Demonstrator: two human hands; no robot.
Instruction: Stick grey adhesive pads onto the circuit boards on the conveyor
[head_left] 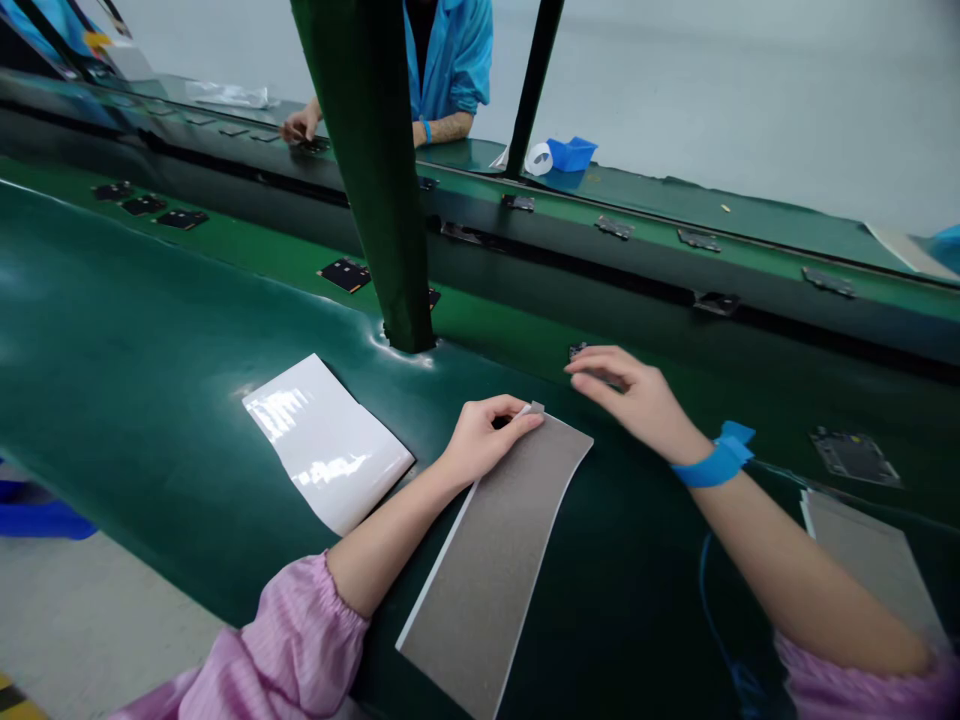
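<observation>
— What's in front of me?

— A green bench and, on it, a long grey sheet lying lengthwise towards me.

— It looks thin, light and floppy to me; I'd take it by a corner.

— My left hand pinches its far corner tab. My right hand lies loose, fingers spread, holding nothing, touching a small dark part.

No legible text or labels anywhere.
</observation>
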